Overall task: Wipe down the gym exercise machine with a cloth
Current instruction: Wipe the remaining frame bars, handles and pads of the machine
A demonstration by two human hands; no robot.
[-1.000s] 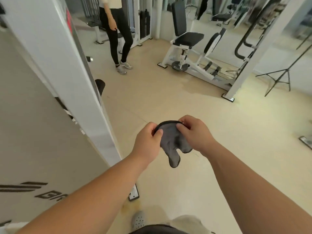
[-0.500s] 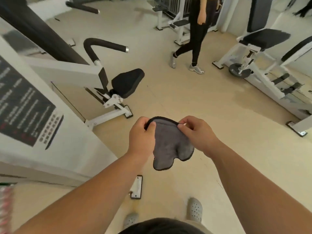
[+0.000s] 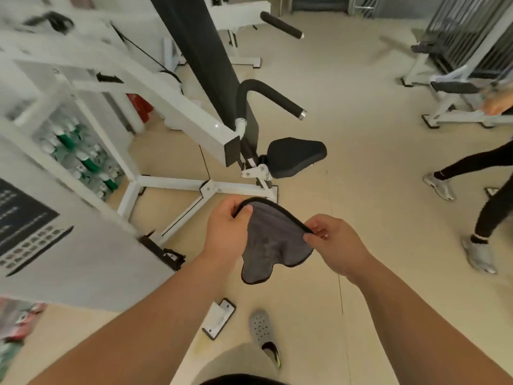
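Both hands, left hand (image 3: 226,227) and right hand (image 3: 334,244), pinch a soft grey, black-edged cloth (image 3: 273,244) near the white-framed machine (image 3: 177,107) with its padded black seat (image 3: 295,157).

Cloth (image 3: 273,243) hangs before the seat (image 3: 295,157), bottles (image 3: 83,159) perhaps far left.

Grey, black-edged cloth (image 3: 273,240) hangs limp near white machine (image 3: 194,118) w/ black seat (image 3: 295,157).

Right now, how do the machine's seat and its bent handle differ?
The seat is a broad, flat pad; the handle is a thin bent tube. The seat sits lower than the handle. The handle ends in a metal cap; the seat has none. Both are black and padded.
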